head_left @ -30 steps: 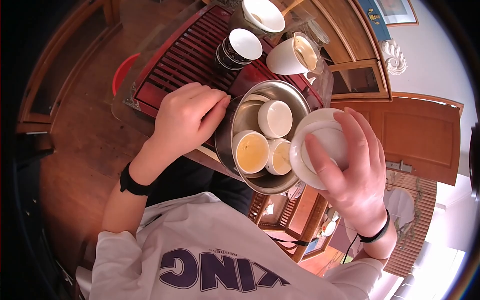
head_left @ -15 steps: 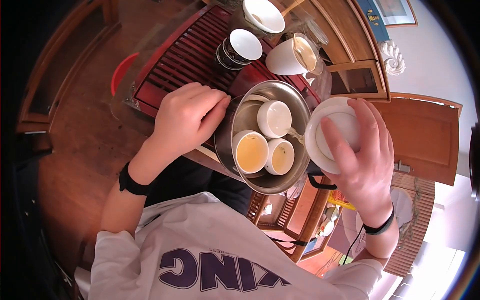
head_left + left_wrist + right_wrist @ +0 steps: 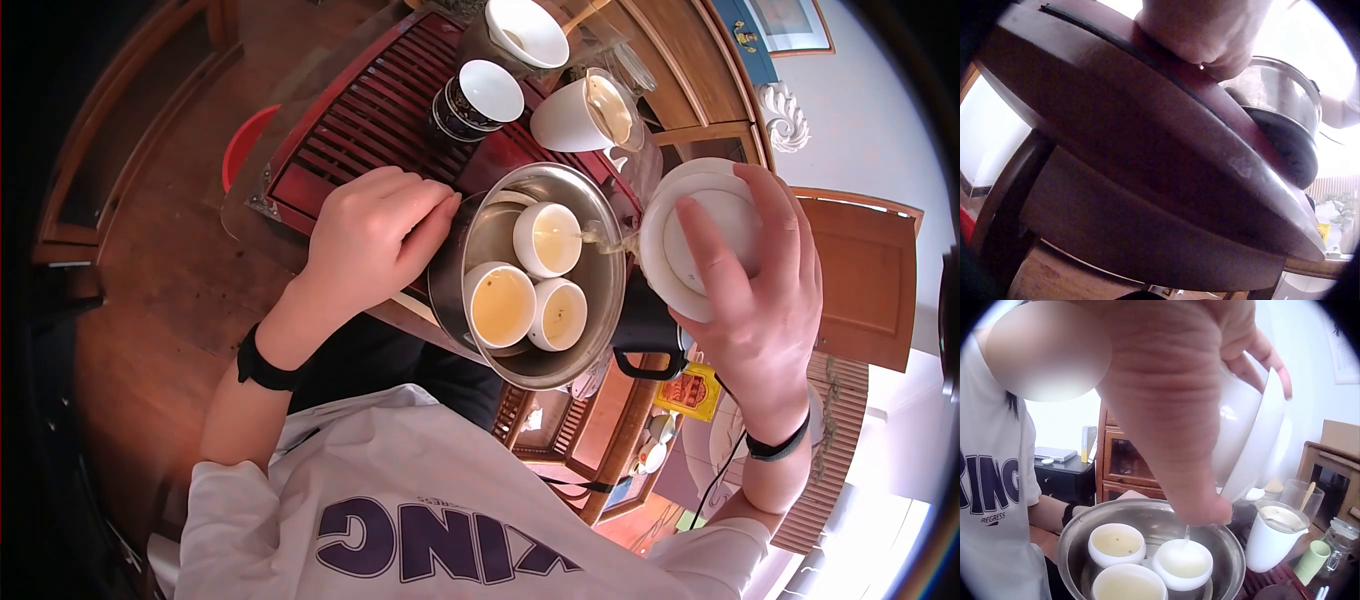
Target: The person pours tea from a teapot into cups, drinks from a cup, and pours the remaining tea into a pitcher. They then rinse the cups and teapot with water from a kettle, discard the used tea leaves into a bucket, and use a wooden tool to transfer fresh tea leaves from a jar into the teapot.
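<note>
My right hand [image 3: 760, 290] grips a white gaiwan [image 3: 662, 262] by its rim, tipped toward the steel pot [image 3: 490, 365]. A thin stream of tea [image 3: 600, 240] runs from it into the upper white cup [image 3: 528, 252]. Two more white cups hold yellowish tea beside that one: a larger-looking cup [image 3: 500, 305] on the left and a lower cup [image 3: 560, 315]. In the right wrist view the gaiwan [image 3: 1238, 425] hangs tilted over the pot. Left of the pot, my left hand [image 3: 375, 230] rests at the tea tray's edge with fingers loosely curled, holding nothing.
The slatted red tea tray [image 3: 295, 190] carries stacked dark cups [image 3: 460, 112], a white pitcher with a strainer [image 3: 565, 115] and a white bowl [image 3: 530, 30]. A black-handled kettle [image 3: 640, 335] stands right of the pot. Beyond it is a yellow packet [image 3: 690, 392].
My right hand and the gaiwan have moved right and slightly up. The tea stream has shifted from the lower cup to the upper cup, which now holds tea. My left hand stays put.
</note>
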Demonstrator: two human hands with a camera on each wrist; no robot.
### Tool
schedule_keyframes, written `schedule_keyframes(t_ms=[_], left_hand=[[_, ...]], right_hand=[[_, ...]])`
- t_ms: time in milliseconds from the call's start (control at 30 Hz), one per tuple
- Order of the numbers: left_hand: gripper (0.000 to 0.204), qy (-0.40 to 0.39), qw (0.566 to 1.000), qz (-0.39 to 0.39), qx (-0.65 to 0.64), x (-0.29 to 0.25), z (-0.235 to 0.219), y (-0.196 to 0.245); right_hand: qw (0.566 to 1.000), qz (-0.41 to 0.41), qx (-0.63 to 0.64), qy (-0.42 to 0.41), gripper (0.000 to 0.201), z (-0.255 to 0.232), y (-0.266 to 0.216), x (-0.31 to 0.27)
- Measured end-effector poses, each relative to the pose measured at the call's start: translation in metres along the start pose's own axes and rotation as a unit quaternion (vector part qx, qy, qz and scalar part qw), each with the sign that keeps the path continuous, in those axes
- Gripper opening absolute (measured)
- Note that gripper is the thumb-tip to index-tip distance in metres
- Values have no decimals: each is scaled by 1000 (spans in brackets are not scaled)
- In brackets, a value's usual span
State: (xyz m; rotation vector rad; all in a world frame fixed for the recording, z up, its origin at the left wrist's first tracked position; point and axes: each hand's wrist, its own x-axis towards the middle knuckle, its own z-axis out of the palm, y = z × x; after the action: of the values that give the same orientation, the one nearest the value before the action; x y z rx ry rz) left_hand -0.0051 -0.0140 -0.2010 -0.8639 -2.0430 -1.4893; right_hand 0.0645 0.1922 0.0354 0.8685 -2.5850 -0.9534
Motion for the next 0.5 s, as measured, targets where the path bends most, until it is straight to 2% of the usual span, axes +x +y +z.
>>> schedule_keyframes(t_ms=[67,133,333,367,433,500], left_hand=[[7,-3,1000,0,2,0,-1,0],[7,-7,1000,-1,4,1,-2,1],[6,-2,1000,1,1,0,-1,0],[6,-3,1000,1,1,0,-1,0],[6,-4,1000,-2,1,0,-1,0],[6,-3,1000,-1,1,0,0,0]], right_hand=[[1000,1,-4,-3,70,0,3,-3],[999,-2,-39,10,53,0,5,-6],[999,4,-33,-3,46,-1,-3,-13],[999,5,-32,-3,46,-1,-5,-13],[1000,-6,-8,-12,61,-3,-9,-11],[1000,-11,2,-6,60,-4,-14,-10]])
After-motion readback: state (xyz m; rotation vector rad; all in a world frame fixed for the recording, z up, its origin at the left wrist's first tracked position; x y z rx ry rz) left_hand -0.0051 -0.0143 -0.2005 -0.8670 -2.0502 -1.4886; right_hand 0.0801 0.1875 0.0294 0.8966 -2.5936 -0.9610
